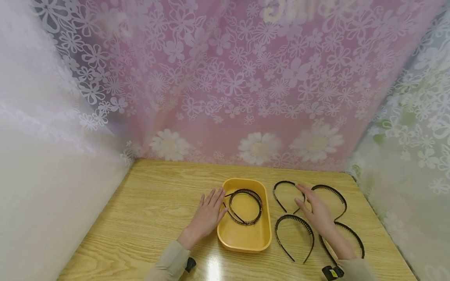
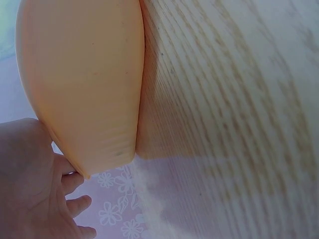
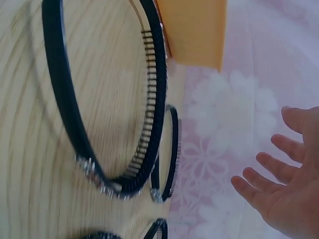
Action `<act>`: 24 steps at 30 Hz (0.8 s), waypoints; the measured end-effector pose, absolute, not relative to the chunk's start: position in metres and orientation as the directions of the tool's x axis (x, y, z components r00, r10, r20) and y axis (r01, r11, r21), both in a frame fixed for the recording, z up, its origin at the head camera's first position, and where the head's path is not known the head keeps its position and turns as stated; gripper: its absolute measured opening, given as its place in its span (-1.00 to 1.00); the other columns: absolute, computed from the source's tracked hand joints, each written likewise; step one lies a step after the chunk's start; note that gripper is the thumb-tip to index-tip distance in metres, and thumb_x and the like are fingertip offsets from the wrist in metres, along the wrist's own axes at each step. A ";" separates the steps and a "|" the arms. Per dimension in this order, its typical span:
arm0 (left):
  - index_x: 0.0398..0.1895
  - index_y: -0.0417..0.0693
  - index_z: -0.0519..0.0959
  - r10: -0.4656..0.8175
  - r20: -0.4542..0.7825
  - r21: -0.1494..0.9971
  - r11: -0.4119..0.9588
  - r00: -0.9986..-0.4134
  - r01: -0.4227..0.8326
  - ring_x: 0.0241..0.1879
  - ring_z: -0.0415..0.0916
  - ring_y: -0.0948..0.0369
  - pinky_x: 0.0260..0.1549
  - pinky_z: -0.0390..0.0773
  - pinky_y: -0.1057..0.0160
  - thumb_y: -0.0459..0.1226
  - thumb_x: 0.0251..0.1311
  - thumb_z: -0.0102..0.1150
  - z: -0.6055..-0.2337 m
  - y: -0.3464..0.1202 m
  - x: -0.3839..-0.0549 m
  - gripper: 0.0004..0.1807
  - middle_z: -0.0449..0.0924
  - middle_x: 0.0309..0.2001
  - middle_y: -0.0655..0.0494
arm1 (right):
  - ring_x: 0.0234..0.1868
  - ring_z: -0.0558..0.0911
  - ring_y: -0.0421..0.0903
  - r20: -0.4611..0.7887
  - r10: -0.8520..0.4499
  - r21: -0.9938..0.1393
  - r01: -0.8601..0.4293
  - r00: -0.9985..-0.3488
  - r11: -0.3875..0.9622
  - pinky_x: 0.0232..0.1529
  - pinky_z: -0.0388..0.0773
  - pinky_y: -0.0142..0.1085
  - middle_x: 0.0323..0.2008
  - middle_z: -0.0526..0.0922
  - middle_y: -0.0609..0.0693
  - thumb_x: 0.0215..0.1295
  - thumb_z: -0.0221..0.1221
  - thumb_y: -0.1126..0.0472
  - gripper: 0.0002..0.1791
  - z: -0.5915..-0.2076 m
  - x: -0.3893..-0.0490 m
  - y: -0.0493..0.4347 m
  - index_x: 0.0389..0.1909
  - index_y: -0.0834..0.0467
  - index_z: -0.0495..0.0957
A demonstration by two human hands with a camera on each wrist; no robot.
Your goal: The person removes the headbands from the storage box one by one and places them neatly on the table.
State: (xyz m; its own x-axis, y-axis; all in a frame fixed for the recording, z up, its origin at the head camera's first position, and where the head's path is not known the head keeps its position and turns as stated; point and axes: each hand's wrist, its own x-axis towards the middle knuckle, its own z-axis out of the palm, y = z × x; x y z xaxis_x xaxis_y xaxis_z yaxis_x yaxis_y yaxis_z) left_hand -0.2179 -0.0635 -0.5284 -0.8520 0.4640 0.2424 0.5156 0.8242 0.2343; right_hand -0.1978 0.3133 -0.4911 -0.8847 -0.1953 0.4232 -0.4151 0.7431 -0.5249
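A yellow plastic box (image 1: 246, 242) stands on the table with black toothed headbands (image 1: 260, 203) overlapping inside it. My left hand (image 1: 205, 216) is at the box's left rim, fingers extended; in the left wrist view its fingertips lie along the rim. Several more black headbands lie to the right of the box, among them a near one (image 1: 294, 217) and a far one (image 1: 285, 182). Over these hovers my right hand (image 1: 319, 216), fingers spread and holding nothing. The right wrist view shows sparkly trim on the end of a headband (image 3: 160, 74).
The wood-grain table (image 1: 168, 187) extends left of the box. Two other headbands lie at the right, a far one (image 1: 337, 192) and a near one (image 1: 356, 236) partly behind my right forearm. A pink floral curtain (image 1: 225, 117) hangs at the back, with pale sheets at both sides.
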 end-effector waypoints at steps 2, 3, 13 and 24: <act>0.59 -0.18 0.12 0.465 0.241 0.239 0.822 -0.852 0.516 0.56 0.01 -0.13 0.44 0.08 -0.30 -0.04 0.59 -0.12 -0.528 -0.064 -0.218 -0.34 0.05 0.59 -0.07 | 0.34 0.36 0.40 0.446 -0.222 -0.484 -0.442 -0.867 0.755 0.09 0.45 0.32 0.42 0.33 0.32 0.47 0.19 0.25 -0.41 -0.493 -0.200 0.306 0.46 0.26 0.32; 0.59 -0.18 0.12 0.465 0.240 0.241 0.822 -0.852 0.516 0.56 0.01 -0.13 0.44 0.07 -0.30 -0.04 0.59 -0.12 -0.527 -0.063 -0.218 -0.34 0.05 0.59 -0.07 | 0.33 0.38 0.39 0.455 -0.235 -0.463 -0.453 -0.859 0.762 0.04 0.50 0.27 0.42 0.33 0.31 0.45 0.21 0.26 -0.40 -0.495 -0.201 0.303 0.45 0.25 0.33; 0.58 -0.21 0.15 0.467 0.243 0.245 0.819 -0.850 0.519 0.55 0.03 -0.15 0.44 0.08 -0.31 -0.06 0.58 -0.09 -0.524 -0.063 -0.217 -0.35 0.08 0.58 -0.09 | 0.39 0.31 0.37 0.459 -0.402 -0.284 -0.560 -0.792 0.779 0.18 0.42 0.34 0.42 0.32 0.32 0.35 0.31 0.23 -0.29 -0.506 -0.200 0.269 0.47 0.23 0.31; 0.58 -0.20 0.15 0.465 0.244 0.248 0.819 -0.851 0.518 0.55 0.02 -0.15 0.44 0.08 -0.31 -0.05 0.58 -0.09 -0.526 -0.063 -0.217 -0.34 0.08 0.59 -0.09 | 0.52 0.17 0.27 0.354 -0.523 -0.186 -0.606 -0.775 0.773 0.32 0.25 0.38 0.52 0.18 0.28 0.46 0.20 0.02 -0.23 -0.517 -0.192 0.247 0.55 0.22 0.18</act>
